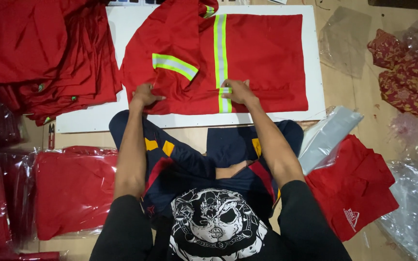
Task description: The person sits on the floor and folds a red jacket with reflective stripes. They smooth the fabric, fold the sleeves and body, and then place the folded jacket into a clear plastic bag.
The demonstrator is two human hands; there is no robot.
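A red work shirt (262,53) with yellow and silver reflective stripes lies spread on a white board (315,63) in front of me. My left hand (144,94) presses down on its near left edge, just below a folded-in sleeve (172,64). My right hand (237,91) grips the near hem where the vertical reflective stripe (220,48) ends. I sit cross-legged in dark blue shorts, knees just under the board.
A tall pile of folded red garments (39,53) lies at the far left. Bagged red shirts (73,188) rest at my left, a folded red shirt (359,188) and clear plastic bags (327,137) at my right. A patterned red cloth (407,72) lies far right.
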